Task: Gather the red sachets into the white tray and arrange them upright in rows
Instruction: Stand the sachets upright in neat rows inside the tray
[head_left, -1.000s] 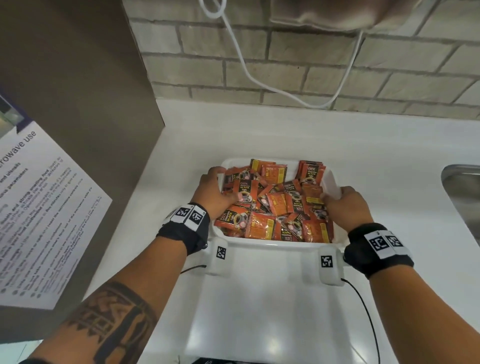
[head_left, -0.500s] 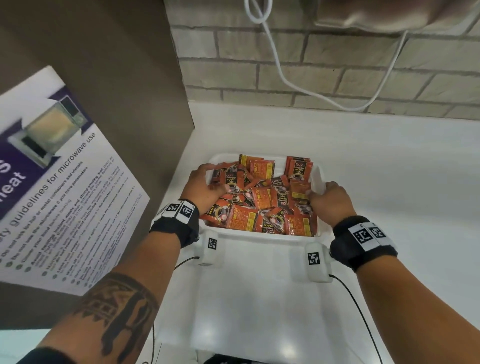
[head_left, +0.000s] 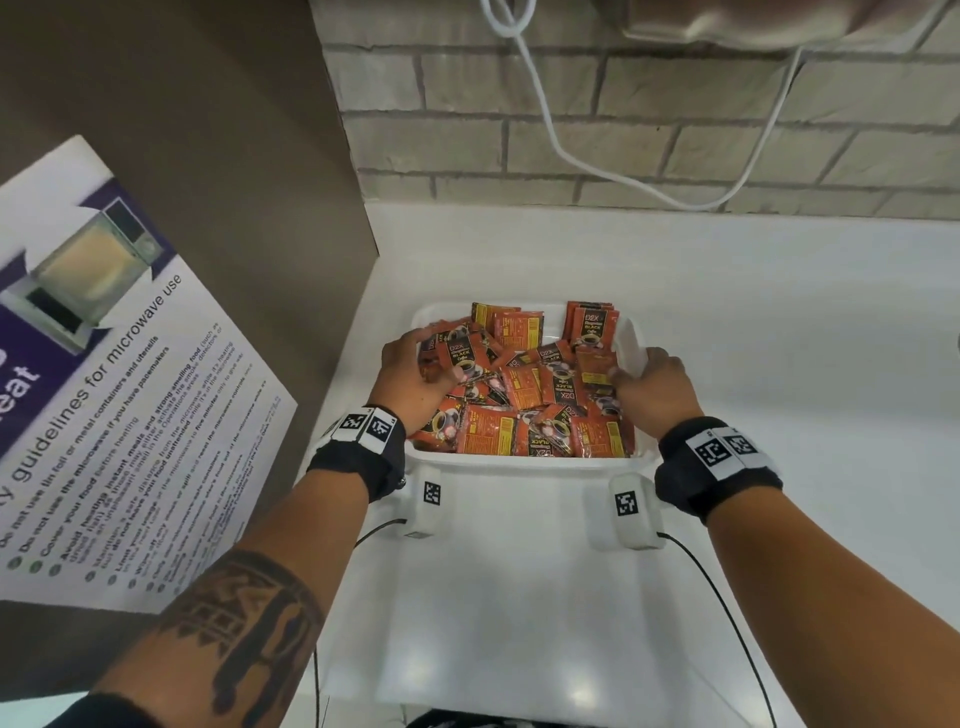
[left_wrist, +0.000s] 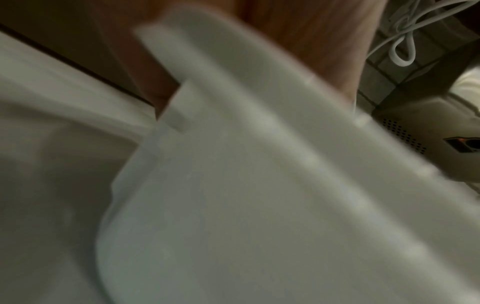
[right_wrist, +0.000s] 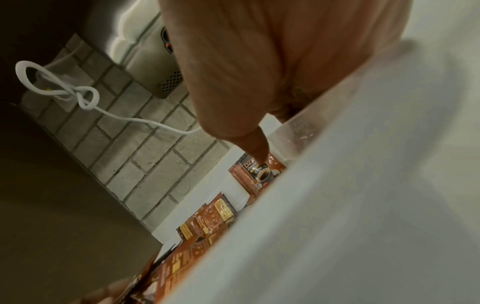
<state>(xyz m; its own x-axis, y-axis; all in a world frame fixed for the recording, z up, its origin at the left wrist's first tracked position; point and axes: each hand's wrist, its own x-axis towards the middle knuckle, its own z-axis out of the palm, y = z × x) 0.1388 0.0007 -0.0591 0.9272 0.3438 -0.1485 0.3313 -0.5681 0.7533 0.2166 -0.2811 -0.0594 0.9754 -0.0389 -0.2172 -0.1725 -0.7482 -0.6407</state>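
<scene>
A white tray (head_left: 519, 462) sits on the white counter, filled with a loose heap of red sachets (head_left: 519, 384); a few stand upright along its far wall. My left hand (head_left: 415, 374) grips the tray's left rim, and its thumb lies over the sachets. My right hand (head_left: 654, 384) grips the right rim. In the right wrist view its thumb (right_wrist: 257, 148) points down onto a sachet (right_wrist: 259, 174) inside the wall (right_wrist: 298, 127). The left wrist view is filled by the blurred outer wall of the tray (left_wrist: 259, 185).
A brown panel with a microwave-guidelines poster (head_left: 104, 415) stands close on the left. A brick wall (head_left: 571, 130) runs behind, with a white cable (head_left: 566, 156) hanging from an appliance (head_left: 779, 21) above. The white counter (head_left: 779, 338) extends to the right.
The head view has swung left and nearer the brown panel. Both hands stay on the tray's sides, and the left thumb lies further in over the sachets.
</scene>
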